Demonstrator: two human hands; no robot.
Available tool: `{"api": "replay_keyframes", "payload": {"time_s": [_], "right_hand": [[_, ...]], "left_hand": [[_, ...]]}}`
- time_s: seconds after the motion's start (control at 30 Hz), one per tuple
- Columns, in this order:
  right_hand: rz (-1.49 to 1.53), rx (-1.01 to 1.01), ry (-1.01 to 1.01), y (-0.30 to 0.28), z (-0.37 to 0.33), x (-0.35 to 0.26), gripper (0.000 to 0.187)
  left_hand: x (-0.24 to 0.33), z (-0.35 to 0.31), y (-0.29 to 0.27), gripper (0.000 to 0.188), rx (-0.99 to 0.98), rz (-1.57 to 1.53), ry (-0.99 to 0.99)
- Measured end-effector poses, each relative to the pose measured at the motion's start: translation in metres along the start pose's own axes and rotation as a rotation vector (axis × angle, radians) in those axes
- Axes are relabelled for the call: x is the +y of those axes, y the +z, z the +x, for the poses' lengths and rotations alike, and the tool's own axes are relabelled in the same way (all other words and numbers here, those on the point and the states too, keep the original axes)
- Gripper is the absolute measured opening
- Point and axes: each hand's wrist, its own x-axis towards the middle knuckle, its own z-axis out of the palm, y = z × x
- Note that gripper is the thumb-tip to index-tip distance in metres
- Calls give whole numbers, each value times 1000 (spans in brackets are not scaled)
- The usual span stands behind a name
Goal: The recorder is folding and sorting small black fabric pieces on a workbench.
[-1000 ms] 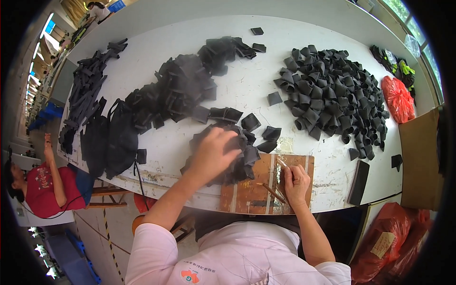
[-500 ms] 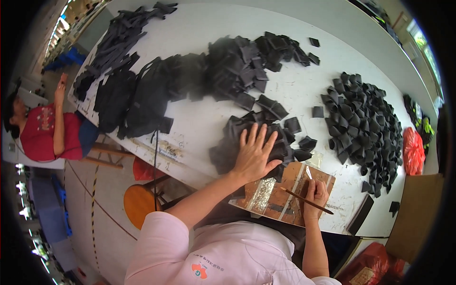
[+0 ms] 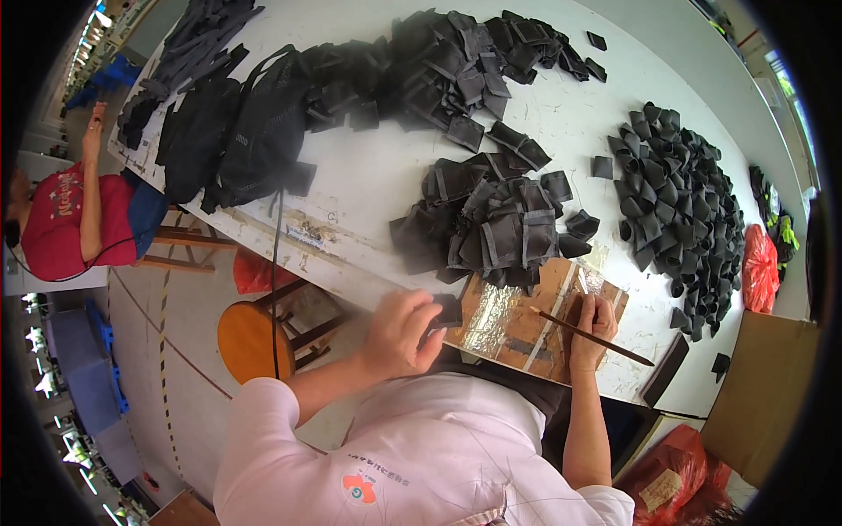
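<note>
My left hand (image 3: 403, 333) is at the table's front edge, fingers curled and thumb apart from them. Its fingertips are beside a small dark fabric piece (image 3: 447, 310) left of the board; I see no clear grip on it. My right hand (image 3: 594, 331) is closed around a slim brown stick (image 3: 561, 325) with a pale tip, slanting across a brown board (image 3: 504, 329) with shiny tape strips. A thin whitish thing (image 3: 582, 282) projects beyond the fist, its kind unclear. Behind the board is a heap of flat black fabric pieces (image 3: 504, 219).
More black pieces (image 3: 456, 66) and a black bag-like item (image 3: 263, 131) lie farther back. Curled black pieces (image 3: 680, 202) are piled at right, near a red plastic bag (image 3: 759, 267). An orange-topped stool (image 3: 254, 342) stands at left; beyond sits a person in red (image 3: 66, 215).
My left hand has lifted off the black heap and drawn back to the front edge, its fingers curling. The right hand still holds the stick. The whole view has shifted slightly.
</note>
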Motion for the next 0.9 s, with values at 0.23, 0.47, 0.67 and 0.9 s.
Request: {"api": "replay_keyframes", "payload": {"time_s": [0.23, 0.47, 0.67, 0.9], "right_hand": [[9, 19, 5, 1, -3, 6, 21], [-44, -11, -3, -2, -3, 0, 22], [7, 48, -38, 1, -2, -1, 25], [-19, 9, -6, -1, -3, -1, 20]], "left_hand": [[0, -32, 13, 53, -323, 270, -62], [-26, -17, 22, 24, -309, 98, 62], [4, 4, 7, 15, -72, -276, -449], [8, 85, -1, 27, 174, 12, 153]]}}
